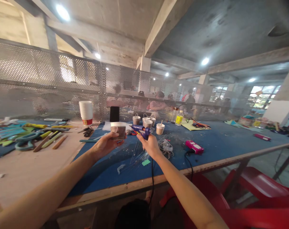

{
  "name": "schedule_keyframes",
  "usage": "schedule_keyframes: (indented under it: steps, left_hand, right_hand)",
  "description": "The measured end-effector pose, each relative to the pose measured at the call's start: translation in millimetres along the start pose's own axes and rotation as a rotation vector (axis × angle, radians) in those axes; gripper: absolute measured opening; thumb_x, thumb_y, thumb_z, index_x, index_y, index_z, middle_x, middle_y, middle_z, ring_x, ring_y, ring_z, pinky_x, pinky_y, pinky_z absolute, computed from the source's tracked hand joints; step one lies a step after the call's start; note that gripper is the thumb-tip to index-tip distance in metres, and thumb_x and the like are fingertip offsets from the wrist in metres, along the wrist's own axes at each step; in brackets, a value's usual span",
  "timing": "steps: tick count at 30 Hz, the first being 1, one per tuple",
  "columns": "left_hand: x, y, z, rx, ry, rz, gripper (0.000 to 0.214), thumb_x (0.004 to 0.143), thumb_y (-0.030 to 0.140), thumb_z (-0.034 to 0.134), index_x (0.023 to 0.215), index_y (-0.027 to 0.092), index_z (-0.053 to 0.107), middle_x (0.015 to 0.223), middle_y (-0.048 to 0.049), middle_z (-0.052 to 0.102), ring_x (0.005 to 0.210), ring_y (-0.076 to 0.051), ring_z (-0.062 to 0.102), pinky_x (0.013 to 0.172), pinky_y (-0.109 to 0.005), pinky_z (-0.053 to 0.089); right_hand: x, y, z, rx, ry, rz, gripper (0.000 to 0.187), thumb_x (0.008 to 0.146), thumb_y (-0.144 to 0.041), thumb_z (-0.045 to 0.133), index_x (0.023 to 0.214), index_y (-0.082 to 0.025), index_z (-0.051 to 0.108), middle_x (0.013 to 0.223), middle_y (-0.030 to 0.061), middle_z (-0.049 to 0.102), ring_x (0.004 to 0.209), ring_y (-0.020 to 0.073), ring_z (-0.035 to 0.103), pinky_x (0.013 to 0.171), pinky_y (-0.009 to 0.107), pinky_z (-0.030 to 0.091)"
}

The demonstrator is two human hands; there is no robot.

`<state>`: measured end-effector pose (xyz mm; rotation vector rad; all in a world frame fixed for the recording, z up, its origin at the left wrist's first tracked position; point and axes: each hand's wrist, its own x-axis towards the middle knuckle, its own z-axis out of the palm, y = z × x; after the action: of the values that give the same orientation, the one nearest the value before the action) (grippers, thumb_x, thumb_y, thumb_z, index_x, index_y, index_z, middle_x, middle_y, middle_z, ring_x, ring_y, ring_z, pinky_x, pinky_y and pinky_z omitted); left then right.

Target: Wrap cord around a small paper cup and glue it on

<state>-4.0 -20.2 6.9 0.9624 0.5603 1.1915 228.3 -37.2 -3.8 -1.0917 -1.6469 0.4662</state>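
My left hand [108, 141] is wrapped round a small paper cup [118, 128] with a white rim and a brownish-grey side, held upright above the blue table top. In my right hand [148, 143] is a dark blue hot glue gun [141, 129], its nozzle pointing left toward the cup, a short way from it. A black cord [152, 178] hangs from the gun over the table's front edge. Beyond my right hand stand several small cups with string handles, one of them a light cup [160, 128] with a stick. Thin clear glue sticks [141, 157] lie scattered below the hands.
A stack of white paper cups [86, 112] stands at the back left near scissors [27, 140] and wooden-handled tools. To the right are a pink box [194, 147] with a cord and a yellow-labelled bottle [179, 118]. A perforated metal screen [84, 73] runs behind. Red chairs [259, 186] stand at front right.
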Motion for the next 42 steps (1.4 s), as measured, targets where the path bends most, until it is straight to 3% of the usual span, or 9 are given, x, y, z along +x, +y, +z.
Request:
schedule_keyframes:
  steps: [3,7,15,19,25,32,36,39,42]
  left_hand:
    - [-1,1,3.0,-0.012,0.034,0.007,0.029,0.078,0.008,0.064,0.106,0.010,0.074,0.100,-0.0137,0.078,0.092,-0.026,0.074,0.079,-0.034,0.059]
    - [-2,3,4.2,-0.019,0.048,0.016,0.026,0.081,0.009,0.065,0.105,0.011,0.073,0.098,-0.0119,0.078,0.091,-0.023,0.074,0.078,-0.032,0.059]
    - [0,5,-0.4,-0.072,-0.056,0.035,0.026,0.088,0.027,0.069,0.111,0.015,0.073,0.101,-0.0112,0.078,0.093,-0.024,0.073,0.078,-0.033,0.059]
    - [1,5,-2.4,-0.103,-0.087,0.045,0.024,0.086,0.023,0.066,0.108,0.016,0.074,0.100,-0.0112,0.079,0.091,-0.025,0.073,0.077,-0.034,0.059]
    - [1,3,-1.7,-0.080,-0.050,0.026,0.023,0.086,0.018,0.065,0.106,0.015,0.075,0.096,-0.0106,0.079,0.089,-0.024,0.073,0.081,-0.035,0.059]
    - [4,0,-3.4,-0.069,-0.037,0.027,0.022,0.084,0.013,0.064,0.103,0.014,0.076,0.099,-0.0110,0.079,0.094,-0.025,0.073,0.088,-0.038,0.058]
    - [4,-2,-4.8,-0.068,-0.065,0.037,0.023,0.085,0.013,0.066,0.105,0.014,0.076,0.104,-0.0090,0.079,0.098,-0.023,0.072,0.093,-0.037,0.057]
    - [3,-2,-2.5,-0.039,-0.112,0.061,0.025,0.086,0.013,0.068,0.109,0.017,0.076,0.110,-0.0074,0.078,0.100,-0.022,0.071,0.095,-0.036,0.055]
    - [2,-2,0.2,0.002,-0.191,0.101,0.025,0.086,0.016,0.069,0.110,0.016,0.076,0.113,-0.0091,0.077,0.104,-0.023,0.070,0.097,-0.035,0.052]
  right_hand:
    - [6,5,-1,0.313,-0.010,0.168,0.027,0.083,-0.044,0.067,0.094,-0.021,0.058,0.050,-0.0100,0.050,0.037,0.0101,0.048,0.041,0.020,0.038]
    - [12,12,-1,0.592,-0.081,0.414,0.023,0.076,-0.035,0.071,0.077,-0.019,0.054,0.055,-0.0085,0.051,0.039,0.0065,0.046,0.038,0.017,0.034]
    - [11,27,3,0.506,-0.118,0.528,0.030,0.073,-0.043,0.082,0.075,-0.014,0.071,0.058,0.0001,0.065,0.050,0.0132,0.060,0.046,0.022,0.047]
    - [11,36,5,0.285,-0.120,0.451,0.034,0.066,-0.045,0.085,0.071,-0.015,0.072,0.059,0.0002,0.067,0.054,0.0141,0.060,0.049,0.022,0.043]
    - [12,41,2,-0.308,-0.171,0.272,0.047,0.069,-0.060,0.078,0.051,-0.019,0.062,0.043,-0.0056,0.050,0.046,0.0111,0.048,0.046,0.021,0.026]
    - [6,27,3,-0.597,-0.229,0.292,0.042,0.074,-0.062,0.076,0.078,-0.021,0.073,0.078,0.0052,0.074,0.081,0.0230,0.070,0.062,0.025,0.040]
    - [4,22,5,-0.591,-0.111,0.162,0.032,0.080,-0.049,0.076,0.092,-0.020,0.070,0.098,0.0078,0.075,0.094,0.0240,0.070,0.076,0.028,0.047]
    - [6,8,14,-0.319,-0.078,-0.054,0.018,0.090,-0.038,0.068,0.091,-0.020,0.067,0.095,0.0044,0.073,0.090,0.0190,0.069,0.081,0.028,0.049]
    - [12,-14,27,-0.052,-0.154,-0.189,0.025,0.089,-0.045,0.070,0.092,-0.020,0.065,0.090,0.0024,0.072,0.083,0.0171,0.068,0.081,0.028,0.052]
